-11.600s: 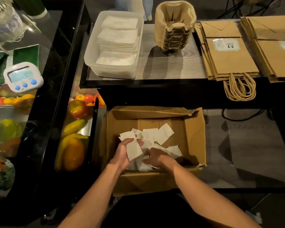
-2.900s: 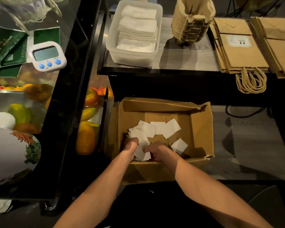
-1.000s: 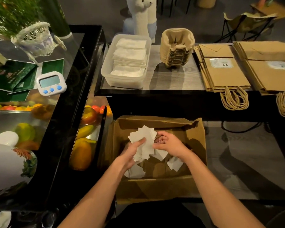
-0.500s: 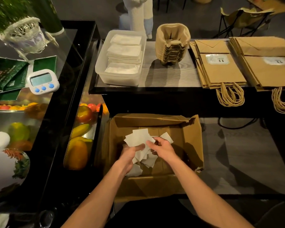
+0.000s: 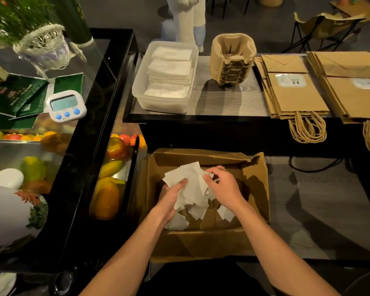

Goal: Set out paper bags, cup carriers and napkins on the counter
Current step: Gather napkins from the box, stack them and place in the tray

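A fanned bunch of white napkins [image 5: 190, 180] is gripped by the left hand [image 5: 171, 195], with the thumb laid across the front and the fingers curled behind. The bunch's right edge is pinched by the curled fingers of the right hand [image 5: 224, 189], so both hands are closed on the same bunch. The hands are held within the open top of the cardboard box [image 5: 254, 189]. Loose napkins [image 5: 224, 212] are scattered on the box floor beneath and beside them. Beyond the box and higher up, a counter [image 5: 222, 101] is seen. Past the box's far left corner, a clear plastic tub [image 5: 141, 90] is set on the counter, and stacked napkins [image 5: 171, 69] are piled in it. Straight beyond the box, a nested stack of cup carriers [image 5: 233, 60] is stood just beside the tub. Past the box's far right corner, paper bags [image 5: 295, 97] are laid flat, with their twisted handles hung over the counter edge nearest the box. A second pile of bags [image 5: 355, 92] is laid further right. Left of the box, fruit [image 5: 115, 148] is seen in a glass case. A white timer [image 5: 66, 105] is placed on top of the case, further left and beyond.
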